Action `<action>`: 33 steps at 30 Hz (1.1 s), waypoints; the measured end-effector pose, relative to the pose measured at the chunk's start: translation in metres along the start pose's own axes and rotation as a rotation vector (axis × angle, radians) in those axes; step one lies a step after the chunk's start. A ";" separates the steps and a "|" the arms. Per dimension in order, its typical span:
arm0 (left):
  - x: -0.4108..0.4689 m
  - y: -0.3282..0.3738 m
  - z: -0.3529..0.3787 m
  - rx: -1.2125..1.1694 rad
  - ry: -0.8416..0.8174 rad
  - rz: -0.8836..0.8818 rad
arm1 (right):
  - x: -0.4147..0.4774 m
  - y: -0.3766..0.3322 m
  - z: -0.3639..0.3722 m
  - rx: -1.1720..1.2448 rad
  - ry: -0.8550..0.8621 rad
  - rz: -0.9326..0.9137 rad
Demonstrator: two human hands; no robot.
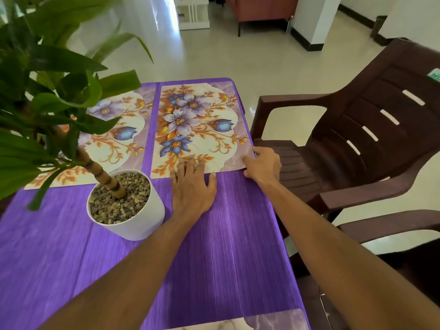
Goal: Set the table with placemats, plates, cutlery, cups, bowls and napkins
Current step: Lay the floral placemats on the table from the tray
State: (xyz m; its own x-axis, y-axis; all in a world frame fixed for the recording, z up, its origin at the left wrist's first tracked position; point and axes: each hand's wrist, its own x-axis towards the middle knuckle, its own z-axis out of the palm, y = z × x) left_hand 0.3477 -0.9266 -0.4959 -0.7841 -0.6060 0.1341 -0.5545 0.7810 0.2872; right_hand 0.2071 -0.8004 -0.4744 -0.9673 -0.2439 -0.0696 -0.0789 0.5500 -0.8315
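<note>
The rectangular placemat, cream with purple and blue flowers and orange leaves, lies flat at the far right of the table, its long side running along the table's right edge; the person appears to be squaring it to that edge and corner. The left hand rests palm down across the mat's near short edge, its fingers straight and spread on the print and its heel on the purple striped tablecloth; it grasps nothing, and probably serves to pin the mat so that it slides rather than lifts. The right hand is at the near right corner, where mat and table edge meet; its thumb lies on top of the corner and the fingers curl at the edge, seemingly pinching the mat, though whether they reach beneath it cannot be made out; a corner hold suits small turns.

A second placemat of the same print lies just beside it to the left, a narrow strip of cloth between them, which suggests the gap is being kept even; a third placemat shows only at the near edge. A white round pot of pebbles with a leafy green plant stands near the left hand, and a dark brown plastic chair faces the mat; no plates, cutlery, cups, bowls or napkins are in view, so the task is likely at an early stage.
</note>
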 end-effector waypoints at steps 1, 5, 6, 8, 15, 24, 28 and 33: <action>0.000 0.000 0.000 0.003 -0.001 -0.001 | 0.000 0.000 0.000 -0.009 0.001 -0.003; 0.000 0.001 -0.001 0.013 -0.016 -0.005 | -0.002 0.000 0.000 -0.026 0.010 -0.028; 0.000 0.001 -0.001 0.014 -0.019 -0.006 | -0.002 0.001 0.000 -0.026 0.009 -0.031; 0.000 0.001 -0.001 0.024 -0.024 -0.008 | -0.003 0.001 0.000 -0.026 0.006 -0.039; 0.001 0.001 -0.002 0.030 -0.029 -0.013 | -0.026 -0.004 -0.002 -0.365 0.095 -0.205; 0.001 0.002 0.000 0.038 -0.031 -0.017 | -0.044 0.013 0.012 -0.621 0.087 -0.348; 0.000 0.001 0.001 0.043 -0.012 -0.008 | -0.045 0.013 0.012 -0.644 0.079 -0.360; 0.000 0.001 0.002 0.041 0.003 0.001 | -0.044 0.013 0.012 -0.634 0.089 -0.359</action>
State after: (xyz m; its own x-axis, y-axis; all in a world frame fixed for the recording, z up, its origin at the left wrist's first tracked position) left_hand 0.3469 -0.9256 -0.4979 -0.7839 -0.6054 0.1376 -0.5646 0.7873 0.2475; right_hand 0.2519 -0.7920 -0.4889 -0.8695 -0.4451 0.2142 -0.4928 0.8116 -0.3137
